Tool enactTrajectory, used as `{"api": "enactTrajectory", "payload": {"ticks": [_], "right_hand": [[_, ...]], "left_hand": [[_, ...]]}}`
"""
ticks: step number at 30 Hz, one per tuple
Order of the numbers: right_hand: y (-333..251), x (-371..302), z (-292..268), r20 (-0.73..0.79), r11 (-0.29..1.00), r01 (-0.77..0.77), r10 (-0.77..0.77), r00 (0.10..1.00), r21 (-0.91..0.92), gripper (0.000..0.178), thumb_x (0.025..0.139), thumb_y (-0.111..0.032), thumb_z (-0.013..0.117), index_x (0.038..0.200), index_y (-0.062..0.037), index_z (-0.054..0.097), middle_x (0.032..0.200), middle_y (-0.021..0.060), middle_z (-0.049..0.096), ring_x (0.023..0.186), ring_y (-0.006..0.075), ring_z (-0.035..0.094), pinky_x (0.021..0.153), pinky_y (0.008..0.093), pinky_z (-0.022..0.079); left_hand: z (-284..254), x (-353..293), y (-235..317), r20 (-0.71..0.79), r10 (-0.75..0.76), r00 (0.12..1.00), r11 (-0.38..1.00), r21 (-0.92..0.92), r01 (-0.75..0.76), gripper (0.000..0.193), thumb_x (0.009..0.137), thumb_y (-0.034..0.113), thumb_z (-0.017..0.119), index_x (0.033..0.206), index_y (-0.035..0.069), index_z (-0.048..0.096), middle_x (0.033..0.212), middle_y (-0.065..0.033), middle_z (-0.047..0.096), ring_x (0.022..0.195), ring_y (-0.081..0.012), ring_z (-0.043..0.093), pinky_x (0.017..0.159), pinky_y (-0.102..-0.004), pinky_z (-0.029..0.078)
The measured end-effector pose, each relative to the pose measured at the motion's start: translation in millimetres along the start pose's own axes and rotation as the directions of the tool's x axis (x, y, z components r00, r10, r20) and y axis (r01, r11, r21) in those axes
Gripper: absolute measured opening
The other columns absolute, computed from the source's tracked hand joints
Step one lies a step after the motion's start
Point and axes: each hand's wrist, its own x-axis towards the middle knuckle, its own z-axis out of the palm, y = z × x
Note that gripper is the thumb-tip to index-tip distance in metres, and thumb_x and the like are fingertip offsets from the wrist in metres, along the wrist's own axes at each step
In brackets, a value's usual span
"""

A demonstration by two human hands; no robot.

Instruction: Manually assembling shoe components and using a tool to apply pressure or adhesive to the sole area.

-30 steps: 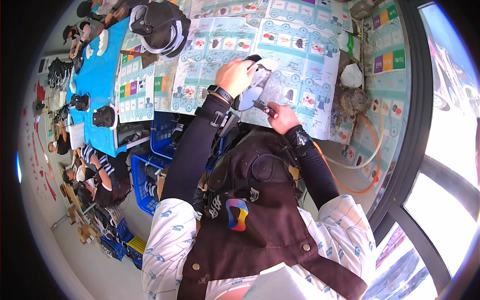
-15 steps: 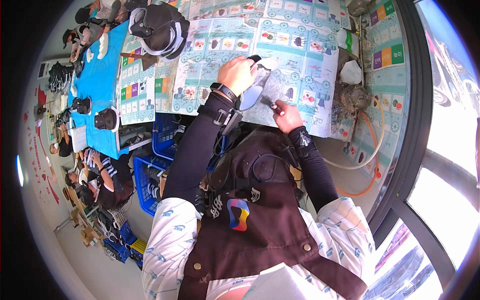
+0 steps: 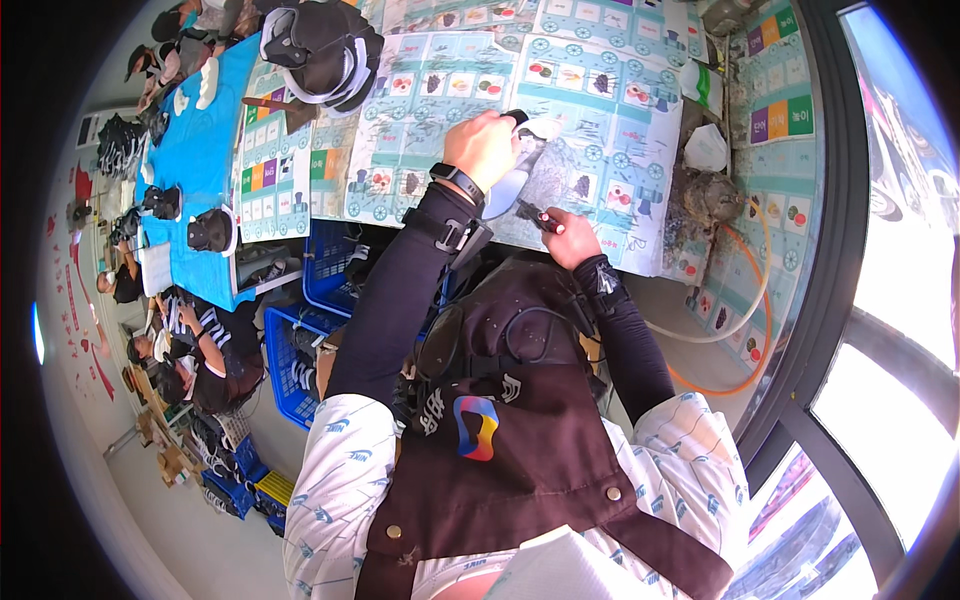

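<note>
My left hand (image 3: 482, 150) is closed around a shoe (image 3: 503, 194) held low over the paper-covered bench. A pale grey-white side and a small dark end of it show past my fingers, and the rest is hidden by the hand. In my right hand (image 3: 574, 240), a small dark brush (image 3: 531, 212) is gripped by its handle. Its head points left, close beside the shoe's pale surface; whether they touch I cannot tell. Under both hands lies a printed sheet (image 3: 420, 130), smudged grey near the brush.
Dark shoes (image 3: 335, 55) stand at the bench's far left, beside a flat brown-handled tool (image 3: 277, 104). A crusted round pot (image 3: 712, 197), a white cup (image 3: 706, 147) and an orange hose (image 3: 757, 300) are on the right. Blue crates (image 3: 290, 375) sit below; people work along a blue table (image 3: 190, 260).
The brush has shifted slightly left and down toward the shoe's near end, with the right hand turning a little. My left hand keeps its grip, moved slightly right.
</note>
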Motion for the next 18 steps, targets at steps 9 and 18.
{"api": "enactTrajectory", "payload": {"ticks": [9,18], "right_hand": [[-0.2,-10.8,-47.0,0.048,0.769,-0.129,0.126,0.991,0.626,0.024,0.079,-0.008,0.060,0.102,-0.0024,0.067,0.087,0.0121,0.074,0.082,0.0289,0.071,0.079,0.0372,0.053],[-11.4,25.6,-20.7,-0.194,0.995,0.036,-0.018,0.981,0.088,0.023,0.082,-0.012,0.055,0.102,-0.0074,0.066,0.079,0.0282,0.066,0.079,0.0509,0.065,0.072,0.0585,0.051]], "left_hand": [[-45.2,-37.0,-11.7,-0.261,0.055,0.964,0.998,-0.008,-0.059,0.010,0.096,0.016,0.063,0.095,0.007,0.067,0.087,-0.0151,0.066,0.076,-0.0364,0.068,0.065,-0.0467,0.055],[-7.2,-68.9,-28.4,-0.214,-0.104,0.971,0.973,-0.222,0.055,0.030,0.095,0.013,0.062,0.126,0.013,0.063,0.093,-0.0193,0.067,0.082,-0.0434,0.067,0.070,-0.0517,0.055]]}}
